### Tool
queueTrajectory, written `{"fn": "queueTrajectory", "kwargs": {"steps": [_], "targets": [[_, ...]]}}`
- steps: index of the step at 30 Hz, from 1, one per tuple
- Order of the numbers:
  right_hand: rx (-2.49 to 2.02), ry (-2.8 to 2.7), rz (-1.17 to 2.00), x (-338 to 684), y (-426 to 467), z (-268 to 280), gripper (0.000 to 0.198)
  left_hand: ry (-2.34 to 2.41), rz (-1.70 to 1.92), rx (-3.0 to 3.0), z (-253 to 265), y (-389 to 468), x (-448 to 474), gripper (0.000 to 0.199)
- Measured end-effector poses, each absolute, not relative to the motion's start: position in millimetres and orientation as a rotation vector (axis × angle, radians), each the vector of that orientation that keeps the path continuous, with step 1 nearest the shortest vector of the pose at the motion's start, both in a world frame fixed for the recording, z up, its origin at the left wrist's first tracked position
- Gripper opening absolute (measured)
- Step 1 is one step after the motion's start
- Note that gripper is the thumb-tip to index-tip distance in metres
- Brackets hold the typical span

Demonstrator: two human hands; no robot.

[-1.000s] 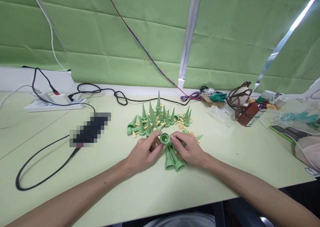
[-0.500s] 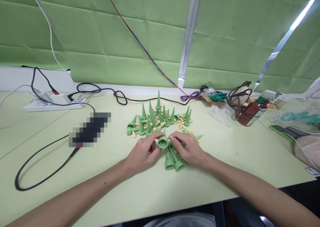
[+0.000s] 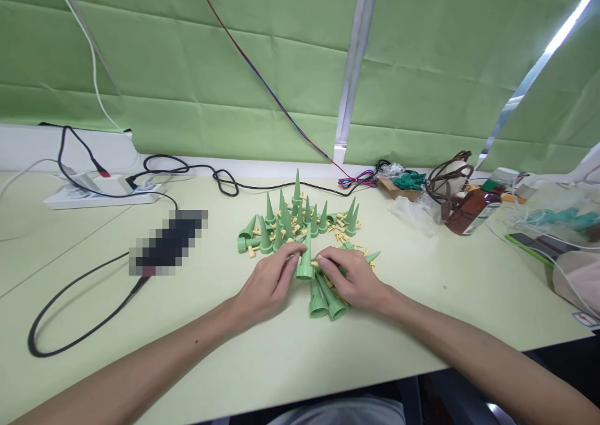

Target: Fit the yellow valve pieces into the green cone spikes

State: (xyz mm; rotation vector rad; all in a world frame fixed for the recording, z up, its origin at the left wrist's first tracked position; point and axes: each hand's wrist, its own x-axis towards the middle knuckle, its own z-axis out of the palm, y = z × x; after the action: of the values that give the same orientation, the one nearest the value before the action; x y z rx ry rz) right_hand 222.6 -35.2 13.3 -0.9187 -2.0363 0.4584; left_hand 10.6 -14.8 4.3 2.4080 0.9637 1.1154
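Note:
A green plastic watering spike (image 3: pixel 305 265) is pinched in my left hand (image 3: pixel 272 278), its point up and its wide end down. My right hand (image 3: pixel 354 275) pinches a small yellow valve (image 3: pixel 317 259) against the right side of that spike; my fingers cover much of it. Below my hands, two green spikes (image 3: pixel 318 306) lie with their open ends toward me. Behind them is a cluster of green spikes (image 3: pixel 323 219), several upright and a few lying down. Small yellow valves (image 3: pixel 252 252) are scattered among these.
At left are a power strip (image 3: pixel 103 194), a blurred-out dark device (image 3: pixel 169 244) and a looped black cable (image 3: pixel 35 325). A brown bottle (image 3: pixel 473 212), a crumpled clear bag (image 3: pixel 415 215) and a small cardboard box (image 3: pixel 398 190) stand at right. A phone (image 3: pixel 534 250) lies farther right.
The spike in my left hand has tipped upright, so its open end now faces down instead of toward me. My left fingers have shifted up along it; my right hand has hardly moved.

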Motion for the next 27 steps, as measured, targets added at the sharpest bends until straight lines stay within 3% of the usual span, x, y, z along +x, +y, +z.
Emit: {"fn": "queueTrajectory", "kwargs": {"steps": [27], "targets": [[-0.910, -2.062, 0.451, 223.7, -32.3, 11.2, 0.024, 0.925, 1.084, 2.384, 2.0, -15.5, 9.1, 0.023]]}}
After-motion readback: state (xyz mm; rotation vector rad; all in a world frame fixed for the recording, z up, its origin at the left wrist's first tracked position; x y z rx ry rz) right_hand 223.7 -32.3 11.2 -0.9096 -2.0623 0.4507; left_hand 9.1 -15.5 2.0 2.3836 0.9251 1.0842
